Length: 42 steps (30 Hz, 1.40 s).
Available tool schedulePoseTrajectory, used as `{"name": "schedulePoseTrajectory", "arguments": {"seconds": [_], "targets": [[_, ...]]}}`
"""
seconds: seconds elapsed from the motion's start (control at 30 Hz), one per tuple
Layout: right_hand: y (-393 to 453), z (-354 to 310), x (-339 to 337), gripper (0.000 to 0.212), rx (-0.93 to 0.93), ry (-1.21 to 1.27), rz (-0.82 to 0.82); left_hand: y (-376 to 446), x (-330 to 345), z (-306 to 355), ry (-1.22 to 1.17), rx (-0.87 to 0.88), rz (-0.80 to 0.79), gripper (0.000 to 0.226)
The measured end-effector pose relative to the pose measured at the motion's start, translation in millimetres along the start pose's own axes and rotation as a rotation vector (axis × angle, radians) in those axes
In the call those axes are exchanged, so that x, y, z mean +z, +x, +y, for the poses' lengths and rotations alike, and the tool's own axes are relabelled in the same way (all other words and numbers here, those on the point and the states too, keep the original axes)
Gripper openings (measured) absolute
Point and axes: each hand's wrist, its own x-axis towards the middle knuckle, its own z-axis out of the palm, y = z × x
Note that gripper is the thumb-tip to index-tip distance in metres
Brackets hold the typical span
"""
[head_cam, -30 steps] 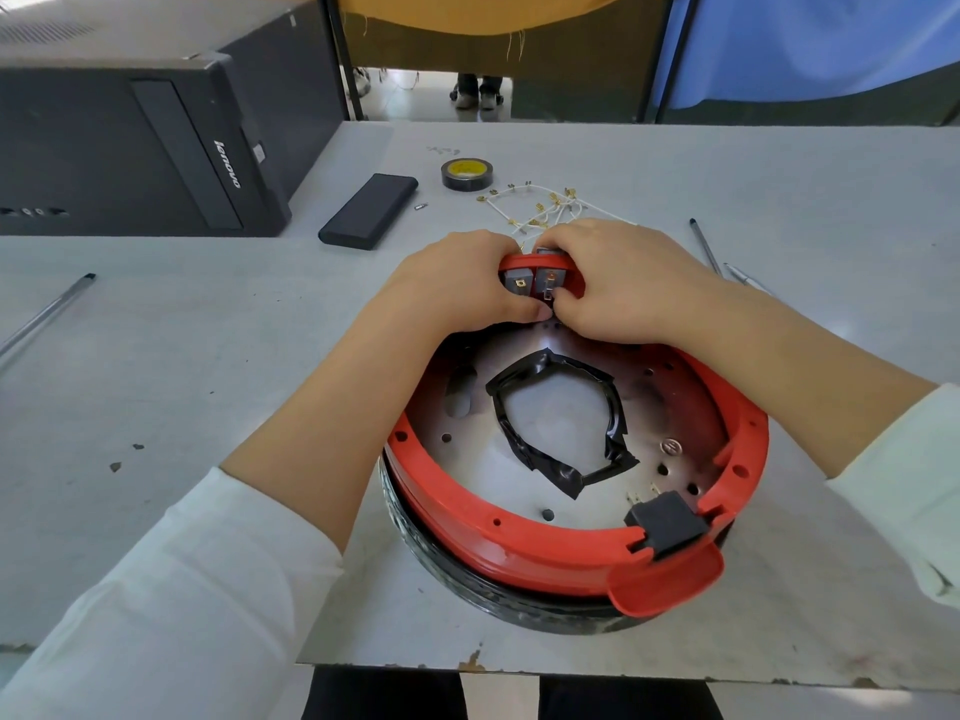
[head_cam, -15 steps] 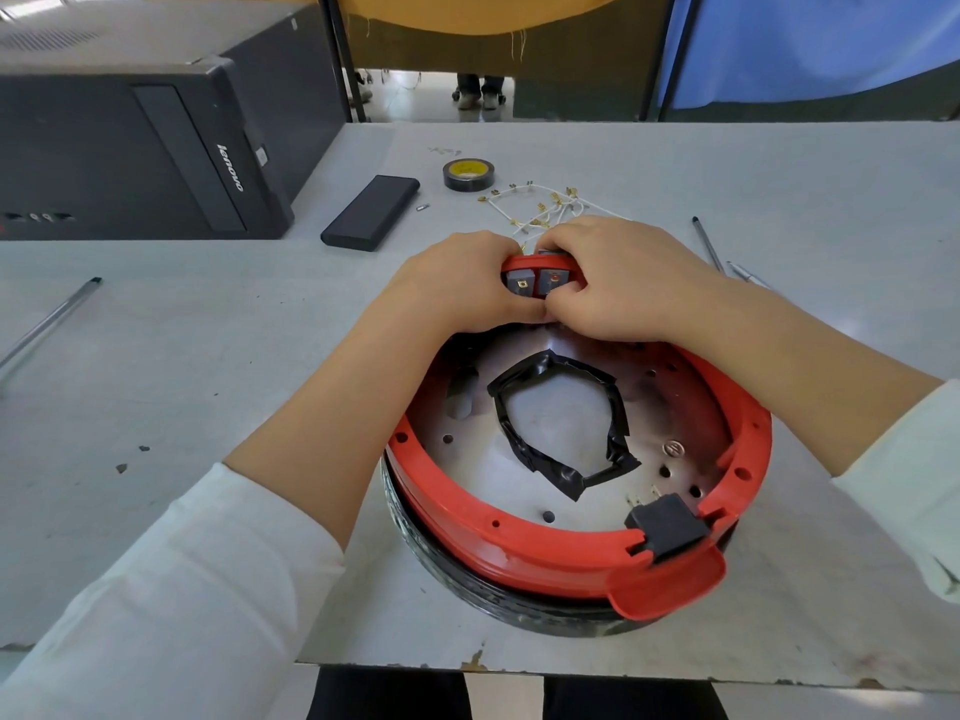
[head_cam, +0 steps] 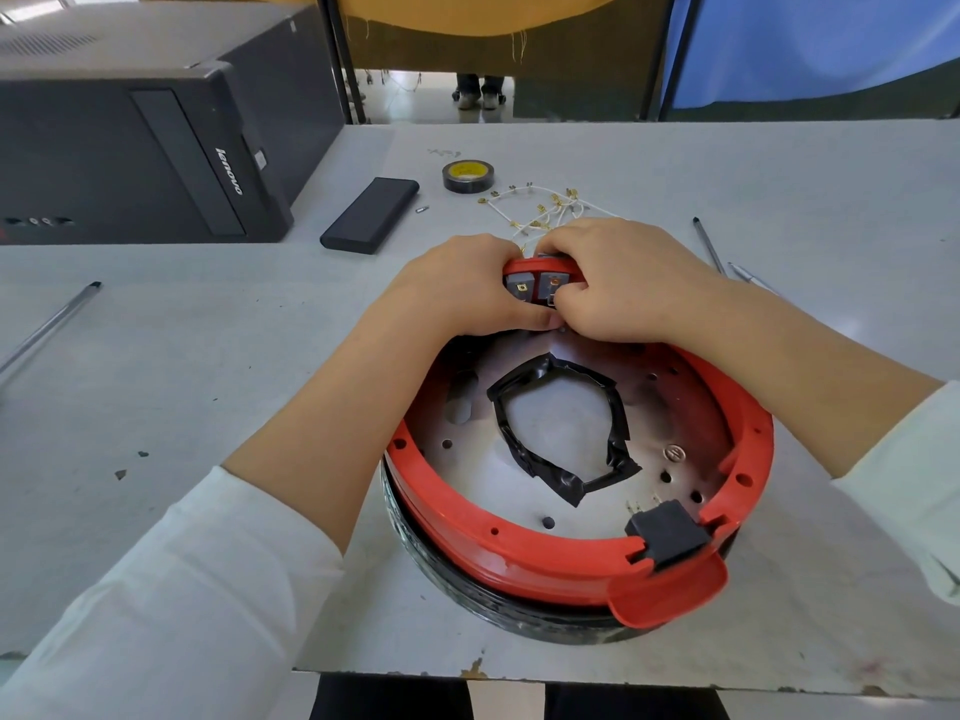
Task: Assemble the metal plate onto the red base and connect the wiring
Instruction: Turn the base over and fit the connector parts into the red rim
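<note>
A round red plastic base (head_cam: 519,556) was seen resting on the grey tabletop (head_cam: 208,381), seated over a black ring. A perforated circular metal plate (head_cam: 561,423) was observed lying inside the base, with a loop of crumpled black tape (head_cam: 566,478) on its middle. The far rim of the base, where two small grey terminal blocks (head_cam: 535,285) sat, was gripped by both hands: the left hand (head_cam: 462,288) was curled round the rim from the left, the right hand (head_cam: 618,280) from the right, thumbs pressed near the blocks. A bundle of white wires with brass terminals (head_cam: 540,210) was noted just beyond the hands. A black tape roll (head_cam: 467,176), a flat black rectangular case (head_cam: 371,215) and a black computer tower (head_cam: 140,142) were recorded further back.
</note>
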Motion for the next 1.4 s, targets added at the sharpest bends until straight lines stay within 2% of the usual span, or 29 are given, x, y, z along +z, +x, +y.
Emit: {"name": "schedulePoseTrajectory", "arguments": {"seconds": [0.17,0.3,0.47,0.63,0.7,0.93,1.17,1.4], "targets": [[0,-1,-1,0.055,-0.004,0.003,0.001,0,0,0,-0.008,-0.008,-0.006,0.038],[-2,-1,-1,0.034,-0.020,-0.024,0.004,-1,0,1,-0.010,-0.005,-0.007,0.040],[-4,-2,1,0.024,0.028,0.026,-0.017,-3,-3,2,-0.031,-0.008,-0.009,0.038],[0,6,-5,0.039,0.029,0.111,-0.120,-9,-4,3,-0.020,0.019,0.010,0.036],[1,7,-8,0.035,-0.002,0.105,-0.180,-10,-4,1,-0.018,0.020,0.020,0.032],[-8,6,9,0.030,0.024,0.007,-0.001,-14,-3,-1,-0.033,0.049,0.053,0.040],[-6,5,8,0.023,0.045,-0.010,0.037,-13,-2,-2,-0.037,0.034,0.037,0.038],[-7,6,4,0.028,0.004,0.043,0.052,-14,-3,-2,-0.057,0.027,0.029,0.039]]}}
